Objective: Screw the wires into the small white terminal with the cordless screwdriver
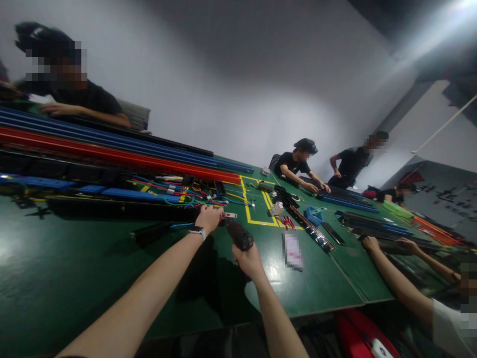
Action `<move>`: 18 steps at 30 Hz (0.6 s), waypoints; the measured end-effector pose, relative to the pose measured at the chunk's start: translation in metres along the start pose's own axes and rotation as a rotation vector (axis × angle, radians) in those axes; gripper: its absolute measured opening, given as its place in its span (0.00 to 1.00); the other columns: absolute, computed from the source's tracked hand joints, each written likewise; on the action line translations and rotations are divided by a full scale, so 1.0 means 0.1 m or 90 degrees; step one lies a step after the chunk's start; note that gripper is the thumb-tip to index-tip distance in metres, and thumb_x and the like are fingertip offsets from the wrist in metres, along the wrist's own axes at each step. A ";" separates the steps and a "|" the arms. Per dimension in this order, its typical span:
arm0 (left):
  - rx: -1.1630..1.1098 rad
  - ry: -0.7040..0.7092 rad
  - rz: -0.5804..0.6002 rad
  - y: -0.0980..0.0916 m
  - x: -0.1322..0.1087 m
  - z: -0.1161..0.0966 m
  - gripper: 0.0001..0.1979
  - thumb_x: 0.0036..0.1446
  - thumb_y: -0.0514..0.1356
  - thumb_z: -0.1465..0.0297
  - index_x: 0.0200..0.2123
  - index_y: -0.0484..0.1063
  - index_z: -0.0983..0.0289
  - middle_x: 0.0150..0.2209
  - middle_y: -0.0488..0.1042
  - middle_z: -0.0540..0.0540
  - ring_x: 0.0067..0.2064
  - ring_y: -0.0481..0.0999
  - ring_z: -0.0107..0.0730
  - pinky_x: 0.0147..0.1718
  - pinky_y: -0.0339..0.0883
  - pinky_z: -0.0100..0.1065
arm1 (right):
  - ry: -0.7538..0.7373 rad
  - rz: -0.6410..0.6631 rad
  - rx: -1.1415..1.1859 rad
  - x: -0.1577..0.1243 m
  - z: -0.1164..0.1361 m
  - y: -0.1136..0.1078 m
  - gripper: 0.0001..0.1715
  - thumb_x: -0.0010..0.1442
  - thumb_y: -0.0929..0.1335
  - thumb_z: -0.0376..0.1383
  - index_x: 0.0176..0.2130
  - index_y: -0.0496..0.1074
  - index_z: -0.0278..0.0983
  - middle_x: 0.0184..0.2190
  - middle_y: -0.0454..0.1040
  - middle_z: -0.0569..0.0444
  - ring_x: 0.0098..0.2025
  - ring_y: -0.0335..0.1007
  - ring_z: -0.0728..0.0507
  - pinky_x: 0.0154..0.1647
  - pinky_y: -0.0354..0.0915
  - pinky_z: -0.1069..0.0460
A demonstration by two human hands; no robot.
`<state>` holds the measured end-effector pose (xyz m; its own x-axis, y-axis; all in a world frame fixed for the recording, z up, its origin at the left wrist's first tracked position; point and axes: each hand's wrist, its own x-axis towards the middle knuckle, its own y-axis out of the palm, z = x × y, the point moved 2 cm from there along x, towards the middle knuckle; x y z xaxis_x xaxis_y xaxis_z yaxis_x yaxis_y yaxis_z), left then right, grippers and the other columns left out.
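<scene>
My right hand (250, 259) is wrapped around the grip of a black cordless drill (239, 234), whose nose points away from me to the left. Just left of the drill's tip, my left hand (209, 219) has its fingers closed at the right end of a long black rail (122, 209). The exact contact at the fingertips is hidden. A small white piece with a red mark (231, 215) lies beside the drill tip. Loose coloured wires (194, 191) spread behind my left hand. Below the rail lies a short black bar (156, 232) with a blue wire.
Long blue (112, 136) and orange rails (119, 155) run along the table's back left. Yellow tape (246, 204) marks the green tabletop (320, 278). Red-handled pliers (286, 222), a blurred-out phone-shaped item (293, 251) and a blue bin (314, 216) are to the right. Co-workers sit around.
</scene>
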<state>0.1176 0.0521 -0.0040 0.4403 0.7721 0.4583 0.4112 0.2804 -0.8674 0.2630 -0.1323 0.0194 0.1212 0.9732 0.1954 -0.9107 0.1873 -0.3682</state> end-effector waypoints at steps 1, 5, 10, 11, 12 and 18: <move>-0.004 0.001 0.003 0.01 0.00 0.01 0.14 0.64 0.56 0.63 0.50 0.74 0.57 0.40 0.80 0.62 0.50 0.74 0.50 0.54 0.51 0.50 | -0.003 -0.002 0.001 0.00 -0.01 0.00 0.08 0.57 0.68 0.37 0.38 0.70 0.38 0.23 0.69 0.60 0.23 0.66 0.48 0.25 0.65 0.54; -0.015 0.006 0.007 0.02 0.02 0.02 0.13 0.65 0.55 0.63 0.49 0.75 0.57 0.39 0.80 0.61 0.48 0.75 0.49 0.54 0.52 0.50 | -0.005 -0.008 0.002 0.00 -0.04 0.00 0.07 0.58 0.67 0.37 0.38 0.70 0.38 0.23 0.68 0.60 0.23 0.65 0.48 0.25 0.64 0.55; -0.018 0.003 0.009 0.01 0.02 0.01 0.13 0.65 0.55 0.63 0.48 0.75 0.58 0.38 0.80 0.61 0.47 0.75 0.48 0.54 0.52 0.50 | 0.010 -0.009 0.004 0.00 -0.02 0.00 0.08 0.59 0.67 0.38 0.38 0.70 0.37 0.23 0.69 0.60 0.23 0.65 0.48 0.25 0.63 0.55; -0.018 0.003 0.009 0.01 0.02 0.01 0.13 0.65 0.55 0.63 0.48 0.75 0.58 0.39 0.80 0.61 0.47 0.75 0.48 0.54 0.52 0.50 | 0.010 -0.005 0.008 0.00 -0.01 0.00 0.07 0.59 0.67 0.38 0.38 0.70 0.37 0.24 0.69 0.59 0.23 0.65 0.48 0.25 0.63 0.55; -0.019 0.003 0.009 0.01 0.02 0.01 0.13 0.64 0.55 0.63 0.47 0.75 0.57 0.39 0.80 0.61 0.48 0.75 0.48 0.54 0.52 0.50 | 0.010 -0.003 0.011 0.00 -0.01 0.00 0.07 0.59 0.67 0.38 0.38 0.70 0.37 0.24 0.68 0.59 0.23 0.65 0.48 0.25 0.63 0.55; -0.016 0.000 0.003 0.04 0.02 0.02 0.13 0.64 0.56 0.63 0.48 0.75 0.57 0.38 0.80 0.61 0.48 0.75 0.49 0.53 0.52 0.50 | 0.018 -0.005 -0.001 0.01 -0.02 0.00 0.06 0.58 0.67 0.36 0.37 0.69 0.37 0.21 0.67 0.60 0.22 0.64 0.48 0.25 0.63 0.55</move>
<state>0.1187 0.0560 -0.0066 0.4427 0.7735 0.4536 0.4286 0.2618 -0.8647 0.2639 -0.1314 0.0177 0.1401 0.9750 0.1727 -0.9092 0.1957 -0.3676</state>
